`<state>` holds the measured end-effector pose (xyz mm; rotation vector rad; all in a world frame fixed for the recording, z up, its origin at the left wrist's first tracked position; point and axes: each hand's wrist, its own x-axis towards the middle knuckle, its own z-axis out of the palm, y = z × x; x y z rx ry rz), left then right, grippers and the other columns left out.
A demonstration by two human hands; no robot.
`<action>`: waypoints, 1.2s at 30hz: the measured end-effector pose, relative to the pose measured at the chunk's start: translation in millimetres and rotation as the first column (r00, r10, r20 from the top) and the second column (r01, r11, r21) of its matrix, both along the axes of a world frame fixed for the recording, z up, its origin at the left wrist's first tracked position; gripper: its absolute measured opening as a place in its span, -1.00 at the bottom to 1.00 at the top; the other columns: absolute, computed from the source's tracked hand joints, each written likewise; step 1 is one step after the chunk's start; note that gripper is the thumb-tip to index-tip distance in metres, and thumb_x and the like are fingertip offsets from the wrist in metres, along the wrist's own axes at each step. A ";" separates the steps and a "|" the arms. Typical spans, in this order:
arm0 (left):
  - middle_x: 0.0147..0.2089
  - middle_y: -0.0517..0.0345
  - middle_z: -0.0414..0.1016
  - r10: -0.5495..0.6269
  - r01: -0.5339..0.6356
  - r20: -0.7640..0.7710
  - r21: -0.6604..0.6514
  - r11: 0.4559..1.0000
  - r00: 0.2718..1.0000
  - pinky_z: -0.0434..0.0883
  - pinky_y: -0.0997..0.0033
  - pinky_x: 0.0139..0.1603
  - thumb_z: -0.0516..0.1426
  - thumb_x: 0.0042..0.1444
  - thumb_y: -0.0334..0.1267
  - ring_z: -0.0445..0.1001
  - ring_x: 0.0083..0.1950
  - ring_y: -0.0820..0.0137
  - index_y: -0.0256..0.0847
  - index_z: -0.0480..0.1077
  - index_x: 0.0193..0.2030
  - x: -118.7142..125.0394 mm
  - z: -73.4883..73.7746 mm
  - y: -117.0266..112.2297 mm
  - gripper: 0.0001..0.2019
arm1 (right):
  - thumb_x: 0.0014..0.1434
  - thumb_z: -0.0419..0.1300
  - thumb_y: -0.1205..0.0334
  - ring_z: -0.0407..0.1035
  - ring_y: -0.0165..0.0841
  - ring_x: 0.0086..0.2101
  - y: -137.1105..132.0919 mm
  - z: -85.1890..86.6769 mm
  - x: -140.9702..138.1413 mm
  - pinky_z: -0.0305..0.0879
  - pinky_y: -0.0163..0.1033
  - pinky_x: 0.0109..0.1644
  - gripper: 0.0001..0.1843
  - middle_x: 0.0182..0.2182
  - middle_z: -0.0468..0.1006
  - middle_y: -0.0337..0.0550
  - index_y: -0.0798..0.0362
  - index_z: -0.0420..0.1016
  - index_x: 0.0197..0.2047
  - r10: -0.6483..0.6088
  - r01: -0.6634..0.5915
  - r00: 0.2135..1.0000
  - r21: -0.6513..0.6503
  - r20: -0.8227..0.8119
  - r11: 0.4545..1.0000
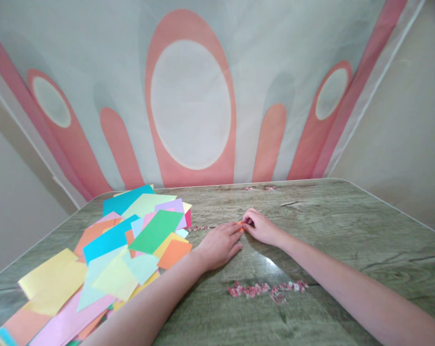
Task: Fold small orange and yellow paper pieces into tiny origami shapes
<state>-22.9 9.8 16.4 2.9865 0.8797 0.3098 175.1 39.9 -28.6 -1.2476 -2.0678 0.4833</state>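
A small piece of orange paper [241,226] lies on the table between my two hands, mostly covered by fingers. My left hand [219,244] rests flat on the tabletop, its fingertips touching the paper's left side. From the right, my right hand [259,227] pinches the paper between thumb and fingers. How the paper is folded is too small and hidden to tell.
Left of my left arm, coloured paper sheets [156,233] are spread in a loose, overlapping heap. The wood-grain table [329,216] has printed pink flowers [251,290]. Behind its far edge hangs a backdrop [190,175] with pink arches.
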 end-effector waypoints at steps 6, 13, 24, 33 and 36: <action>0.13 0.04 0.28 -0.022 0.022 -0.003 -0.015 1.000 1.000 0.14 0.30 0.17 -0.12 0.22 -0.13 0.24 0.14 0.31 -0.21 0.18 0.14 0.0 0.5 1.4 -0.61 | 0.05 0.09 0.41 0.28 -0.44 -0.39 -0.1 2.5 -1.3 0.23 -0.31 -0.29 -0.94 -0.37 0.32 -0.20 0.08 0.33 -0.39 -0.014 0.014 0.999 0.008 0.033 1.000; 0.05 0.01 0.35 -0.022 0.022 0.002 -0.007 1.000 1.000 0.19 0.28 0.13 -0.11 0.22 -0.15 0.29 0.08 0.29 -0.24 0.22 0.10 3.0 3.9 1.1 -0.63 | 0.05 0.08 0.42 0.26 -0.45 -0.41 2.0 1.4 -3.8 0.21 -0.31 -0.29 -0.93 -0.38 0.33 -0.20 0.09 0.34 -0.40 -0.035 0.034 0.997 0.013 0.066 0.999; 0.04 0.03 0.36 -0.016 0.017 -0.036 0.023 1.000 0.999 0.19 0.30 0.10 -0.12 0.22 -0.15 0.31 0.06 0.31 -0.24 0.24 0.07 5.7 5.4 1.2 -0.64 | 0.06 0.08 0.43 0.22 -0.45 -0.45 4.8 0.6 -4.6 0.15 -0.34 -0.34 -0.90 -0.46 0.29 -0.25 0.08 0.29 -0.46 -0.060 0.058 0.997 0.030 0.045 0.998; 0.04 0.03 0.36 0.030 -0.027 -0.052 0.056 0.998 0.998 0.16 0.28 0.11 -0.14 0.23 -0.10 0.29 0.07 0.30 -0.21 0.23 0.09 7.2 3.5 -0.4 -0.61 | 0.08 0.09 0.40 0.23 -0.44 -0.42 5.8 -1.0 -4.2 0.16 -0.32 -0.31 -0.90 -0.46 0.32 -0.25 0.08 0.30 -0.46 -0.062 0.062 0.998 0.053 -0.016 0.997; 0.06 0.03 0.34 0.041 -0.037 -0.059 0.065 0.997 0.997 0.15 0.28 0.12 -0.16 0.23 -0.10 0.28 0.08 0.31 -0.20 0.22 0.09 6.9 2.3 -1.0 -0.61 | 0.10 0.08 0.35 0.25 -0.43 -0.42 6.5 -0.2 0.2 0.19 -0.31 -0.31 -0.93 -0.46 0.35 -0.24 0.08 0.34 -0.41 -0.071 0.072 0.995 0.016 -0.070 0.997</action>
